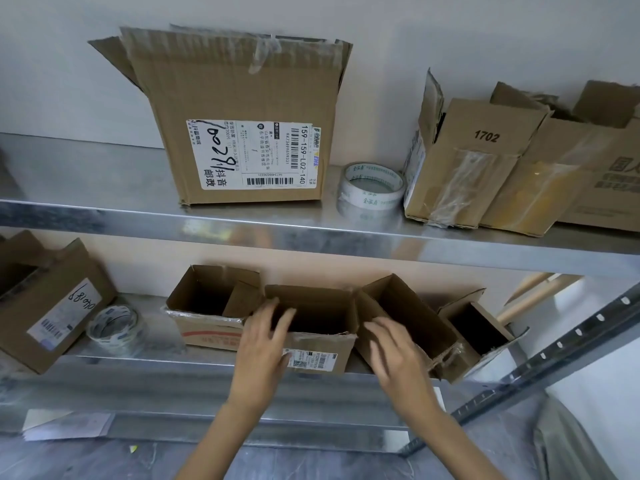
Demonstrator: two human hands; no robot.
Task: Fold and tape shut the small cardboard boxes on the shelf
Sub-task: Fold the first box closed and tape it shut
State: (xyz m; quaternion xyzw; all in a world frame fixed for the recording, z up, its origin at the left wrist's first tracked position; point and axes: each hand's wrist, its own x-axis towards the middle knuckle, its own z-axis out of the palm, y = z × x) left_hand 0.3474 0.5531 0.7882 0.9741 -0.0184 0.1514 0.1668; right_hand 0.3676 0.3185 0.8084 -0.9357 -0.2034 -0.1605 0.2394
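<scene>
While both forearms reach up from the bottom of the view towards the lower shelf point(138, 379), the left hand point(263, 344) lies palm down over the front left corner of the middle box point(332, 344). Its fingers point(277, 313) are straight and spread, with the tips over the left rim, so the hand is released and grips nothing. The right hand point(398, 355) sits at the right end of the same box, palm down, fingers loosely stretched and a little blurred. It clasps nothing, and whether its tips touch the cardboard cannot be told. The middle box stands upright near the front edge of the lower shelf, open top facing up, flaps unfolded, a printed label on its front face. Its long side runs left to right along the shelf edge. Just to its left stands another open box point(204, 299), touching it. To its right a tilted box point(412, 313) leans with its opening turned up and to the left, its long side running diagonally back into the shelf. A fourth open box point(474, 327) sits beyond that. A roll of tape point(114, 327) lies further left on the same shelf, and a second roll point(370, 188) rests on the upper shelf point(207, 220) between a large labelled box point(242, 133) and a box marked 1702 point(464, 161).
</scene>
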